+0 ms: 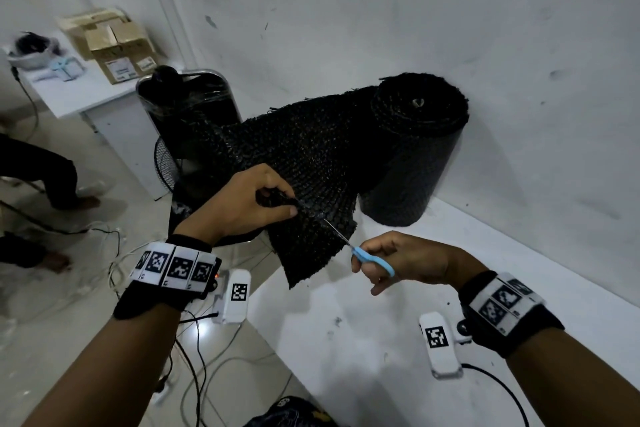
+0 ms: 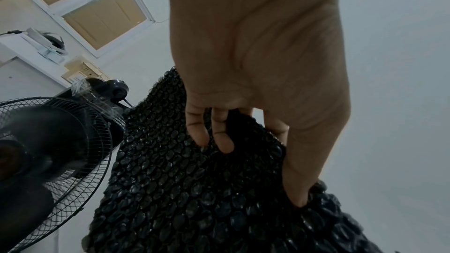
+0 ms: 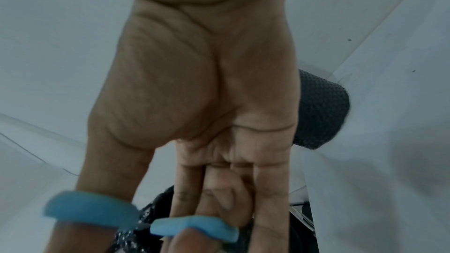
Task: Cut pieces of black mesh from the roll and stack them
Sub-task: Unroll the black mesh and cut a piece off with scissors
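The black mesh [image 1: 311, 163] is held taut off the upright roll [image 1: 412, 146] on the counter [image 1: 363, 340], pinched by the left hand [image 1: 242, 204]; blue scissors [image 1: 372, 258], gripped by the right hand [image 1: 401, 260], are partway through. No stack is seen yet.

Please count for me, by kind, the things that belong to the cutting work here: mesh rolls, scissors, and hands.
Mesh roll: 1
Scissors: 1
Hands: 2, the left hand and the right hand
Total: 4
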{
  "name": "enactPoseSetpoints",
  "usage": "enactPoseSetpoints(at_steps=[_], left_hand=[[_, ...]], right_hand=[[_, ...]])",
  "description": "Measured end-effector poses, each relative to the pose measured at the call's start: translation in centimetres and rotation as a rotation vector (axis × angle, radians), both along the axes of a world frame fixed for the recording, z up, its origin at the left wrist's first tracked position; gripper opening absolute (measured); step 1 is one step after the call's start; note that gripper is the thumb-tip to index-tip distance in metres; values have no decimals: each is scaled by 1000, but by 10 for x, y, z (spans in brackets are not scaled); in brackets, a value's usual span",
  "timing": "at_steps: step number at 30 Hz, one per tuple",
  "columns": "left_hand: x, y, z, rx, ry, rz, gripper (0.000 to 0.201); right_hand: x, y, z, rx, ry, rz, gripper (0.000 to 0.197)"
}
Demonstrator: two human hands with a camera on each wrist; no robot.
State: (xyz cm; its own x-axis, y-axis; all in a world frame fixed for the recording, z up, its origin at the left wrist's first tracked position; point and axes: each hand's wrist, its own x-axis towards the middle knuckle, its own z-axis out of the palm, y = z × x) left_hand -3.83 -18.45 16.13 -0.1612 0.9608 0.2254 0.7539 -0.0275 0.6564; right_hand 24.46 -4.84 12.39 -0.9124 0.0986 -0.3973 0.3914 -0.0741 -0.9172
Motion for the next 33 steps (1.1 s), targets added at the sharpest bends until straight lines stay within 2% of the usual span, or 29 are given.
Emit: enactPoseSetpoints(at_steps=[5,9,13,18,24,26,28,29,31,33], left_hand=[[1,1,2,26,3,-25,27],[2,3,3,12,12,-19,23],[4,4,4,18,18,-13,22],[4,4,6,-16,33,-6,22],[6,4,10,-29,40,-9,22],[6,4,10,-40,41,-9,23],[7,5,10,-48,46,-12,24],[7,5,10,-53,47,-13,25],[8,6,12,-52,44,-14,26],[8,7,14,-45,36,-14,26]], right_hand=[[-2,3,0,18,19,9,14],[-5,1,5,8,12,-19,29],[-6,4,7,29,32,4,15],[-9,3,13,22,24,-10,25],[-12,6,13,46,32,-9,24],[-13,4,15,40,38,-25,33],[-16,5,18,42,31,-41,50],[-18,6,18,45,27,-36,49],[-19,8,20,51,28,-11,30],[-19,11,21,62,26,7,23]])
